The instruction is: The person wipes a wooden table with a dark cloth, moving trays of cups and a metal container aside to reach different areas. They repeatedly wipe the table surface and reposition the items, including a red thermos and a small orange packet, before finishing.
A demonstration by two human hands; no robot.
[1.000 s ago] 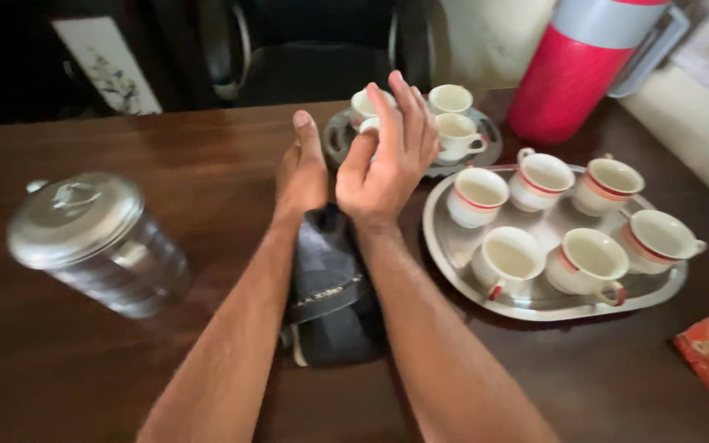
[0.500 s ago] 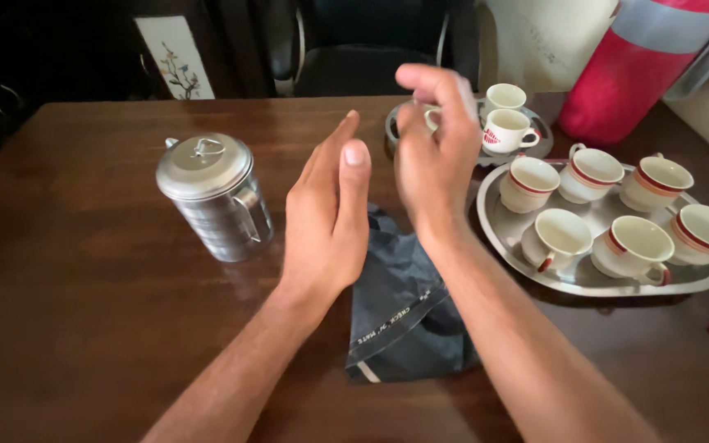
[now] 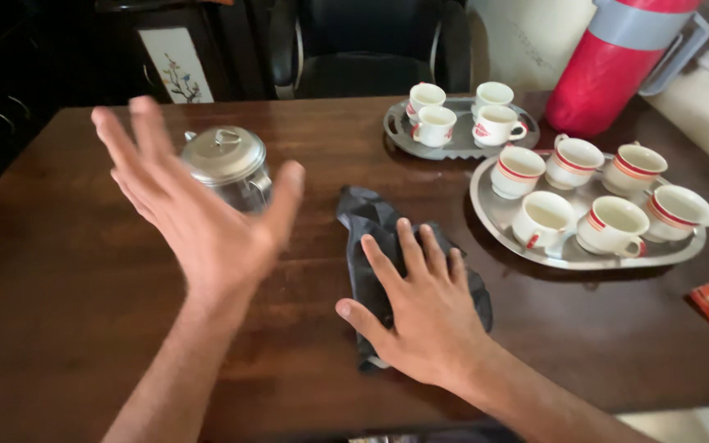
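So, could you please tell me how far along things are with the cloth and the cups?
Done, it seems: all nine cups sit on trays, three on the small tray and six on the large tray. In hand: the right hand lies flat on the cloth; the left hand is open and empty before the jug. Left: the cloth lies crumpled, not folded.

You see a matt dark cloth (image 3: 387,246) on glossy brown wood table (image 3: 59,279), shiny metal trays (image 3: 498,217), glazed ceramic cups (image 3: 613,226).
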